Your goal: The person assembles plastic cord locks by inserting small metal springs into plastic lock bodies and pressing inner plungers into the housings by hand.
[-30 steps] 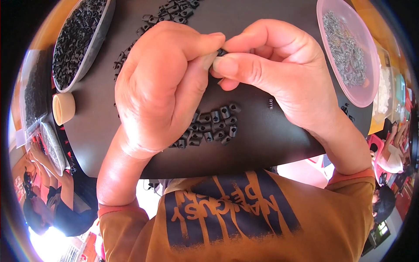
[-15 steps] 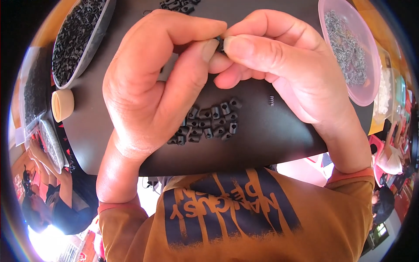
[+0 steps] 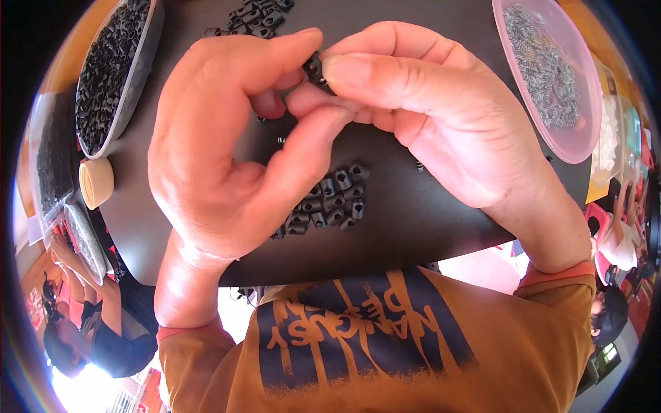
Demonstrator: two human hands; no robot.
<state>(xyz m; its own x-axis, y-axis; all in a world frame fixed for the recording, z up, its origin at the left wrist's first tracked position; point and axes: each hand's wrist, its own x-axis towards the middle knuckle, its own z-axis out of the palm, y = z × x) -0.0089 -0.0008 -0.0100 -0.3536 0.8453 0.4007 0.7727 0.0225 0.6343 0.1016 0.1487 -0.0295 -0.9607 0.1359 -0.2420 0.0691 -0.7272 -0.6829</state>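
Between the thumb and fingertips of my right hand [image 3: 427, 103] is a small black plastic cord lock [image 3: 315, 70] with holes in it. My left hand [image 3: 213, 138] curves around its other side, thumb and index finger spread apart. The left fingertips are near the cord lock, and part of them is hidden behind it and the right fingers. Below the hands, a cluster of black barrel-shaped cord lock pieces [image 3: 335, 198] with holes lies on the dark table [image 3: 420, 227]. My left hand covers some of that cluster.
A tub of small black parts [image 3: 113, 76] stands at the left, beside a tan ring [image 3: 96, 184]. At the right is a pink translucent bowl [image 3: 578, 141] of metal springs. More black pieces [image 3: 258, 17] lie at the far side. Other people sit at both edges.
The left thumb and index finger have parted from the cord lock, which stays in the right fingers. Both hands have shifted slightly left.
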